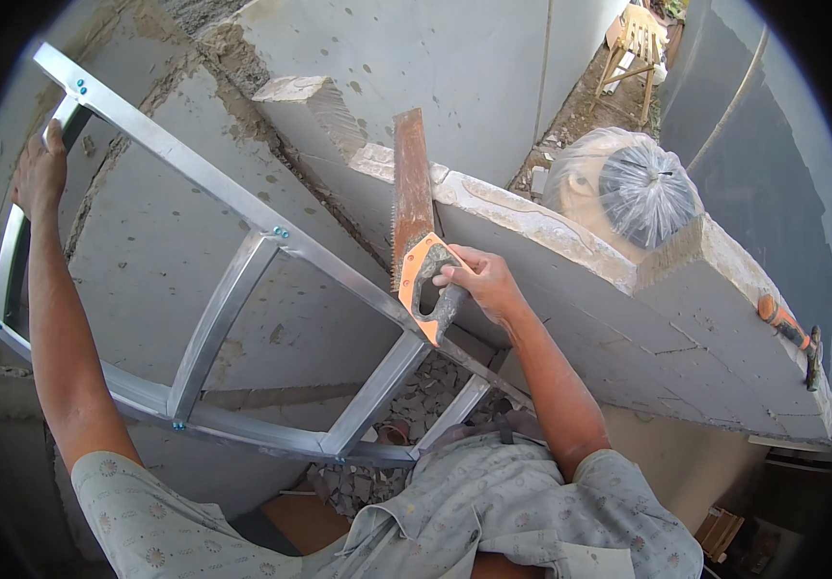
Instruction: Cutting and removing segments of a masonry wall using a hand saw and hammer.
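Right grip (pixel 478 282) on rusty handsaw (pixel 416 217), left grip (pixel 40 174) on metal frame (pixel 213 318)

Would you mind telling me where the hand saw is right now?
In the head view, the hand saw is at centre, gripped by the right hand, its rusty blade pointing up across the grey block wall, right of the metal frame.

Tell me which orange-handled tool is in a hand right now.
The hand saw with the rusty blade, gripped by the right hand. The other orange-handled tool lies untouched on the block wall.
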`<state>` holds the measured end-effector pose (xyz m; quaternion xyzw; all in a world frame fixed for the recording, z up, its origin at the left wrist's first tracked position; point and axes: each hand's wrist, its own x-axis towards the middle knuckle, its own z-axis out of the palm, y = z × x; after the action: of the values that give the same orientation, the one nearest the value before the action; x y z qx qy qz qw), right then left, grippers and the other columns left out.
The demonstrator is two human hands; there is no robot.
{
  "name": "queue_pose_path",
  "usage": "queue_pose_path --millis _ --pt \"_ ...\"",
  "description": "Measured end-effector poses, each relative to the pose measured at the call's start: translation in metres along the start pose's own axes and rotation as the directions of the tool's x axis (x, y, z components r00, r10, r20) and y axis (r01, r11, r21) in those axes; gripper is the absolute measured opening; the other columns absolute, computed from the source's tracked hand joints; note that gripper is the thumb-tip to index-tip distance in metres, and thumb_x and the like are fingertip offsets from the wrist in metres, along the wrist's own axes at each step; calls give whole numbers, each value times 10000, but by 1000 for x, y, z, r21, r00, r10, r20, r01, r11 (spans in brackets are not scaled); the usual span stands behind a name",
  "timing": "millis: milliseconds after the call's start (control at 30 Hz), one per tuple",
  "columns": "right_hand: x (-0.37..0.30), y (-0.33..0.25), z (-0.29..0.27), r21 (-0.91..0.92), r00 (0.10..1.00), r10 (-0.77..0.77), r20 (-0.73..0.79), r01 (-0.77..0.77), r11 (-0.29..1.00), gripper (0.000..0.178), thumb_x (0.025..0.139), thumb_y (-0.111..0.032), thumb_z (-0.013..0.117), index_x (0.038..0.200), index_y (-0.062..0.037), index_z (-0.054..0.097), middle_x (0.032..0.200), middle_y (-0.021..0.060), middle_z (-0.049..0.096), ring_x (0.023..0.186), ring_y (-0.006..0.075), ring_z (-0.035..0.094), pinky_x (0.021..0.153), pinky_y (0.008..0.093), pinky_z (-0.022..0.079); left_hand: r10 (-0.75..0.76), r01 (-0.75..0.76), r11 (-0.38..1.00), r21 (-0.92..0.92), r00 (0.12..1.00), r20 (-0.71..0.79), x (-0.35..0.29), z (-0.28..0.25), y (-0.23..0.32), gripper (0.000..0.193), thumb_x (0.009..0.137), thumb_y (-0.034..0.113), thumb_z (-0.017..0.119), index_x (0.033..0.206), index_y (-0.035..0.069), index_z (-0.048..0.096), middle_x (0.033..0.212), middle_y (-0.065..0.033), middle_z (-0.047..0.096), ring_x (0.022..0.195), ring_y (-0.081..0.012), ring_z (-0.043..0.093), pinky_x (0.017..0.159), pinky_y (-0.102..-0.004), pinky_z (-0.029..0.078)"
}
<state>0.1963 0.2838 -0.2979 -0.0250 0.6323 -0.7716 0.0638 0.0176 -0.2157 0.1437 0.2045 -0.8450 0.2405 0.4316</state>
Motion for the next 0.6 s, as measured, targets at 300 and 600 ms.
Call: queue_pose_path --millis 300,600 --pt "-18 15 22 798 957 224 -184 13 603 438 990 -288 595 1321 -19 495 758 23 466 599 142 507 506 334 453 7 -6 1000 18 999 -35 2 1 2 745 935 698 236 1443 215 490 1474 -106 494 1382 -318 428 1128 -522 265" --pt "12 -1 36 873 940 335 -56 -116 473 204 980 -272 597 977 -98 491 671 13 467 479 99 414 455 275 388 -9 11 1000 23 996 -90 7 13 1 760 921 713 237 1444 223 492 1468 -122 496 1370 -332 438 1095 -560 287"
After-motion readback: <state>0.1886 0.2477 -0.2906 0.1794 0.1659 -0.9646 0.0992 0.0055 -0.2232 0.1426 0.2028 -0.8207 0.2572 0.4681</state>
